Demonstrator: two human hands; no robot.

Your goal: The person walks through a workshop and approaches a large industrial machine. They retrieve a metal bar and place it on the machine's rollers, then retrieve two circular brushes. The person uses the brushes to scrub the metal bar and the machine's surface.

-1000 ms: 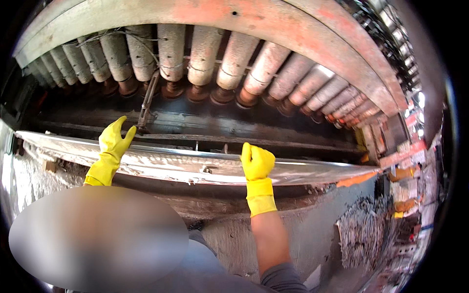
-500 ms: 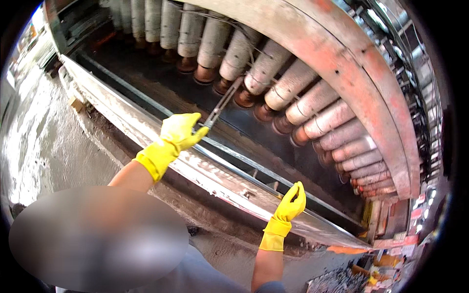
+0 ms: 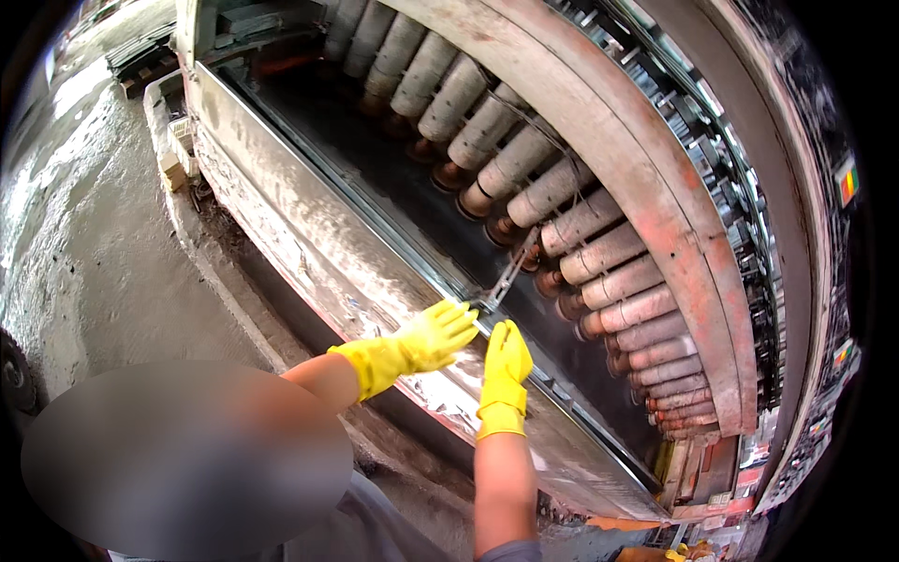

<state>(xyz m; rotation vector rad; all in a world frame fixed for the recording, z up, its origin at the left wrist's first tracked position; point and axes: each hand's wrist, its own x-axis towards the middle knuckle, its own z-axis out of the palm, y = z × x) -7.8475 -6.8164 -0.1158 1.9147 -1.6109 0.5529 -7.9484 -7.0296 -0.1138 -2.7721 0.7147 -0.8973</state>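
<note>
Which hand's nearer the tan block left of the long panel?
Left: the left hand is below and right of the tan block in view; the right hand is farther right.

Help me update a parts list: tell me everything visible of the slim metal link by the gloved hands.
The slim link looks like grey metal, with a narrow lengthwise gap. It slants up and rightward from near the edge of the front panel toward the cylinders. Its lower end lies close to the left hand; whether they touch is unclear.
</note>
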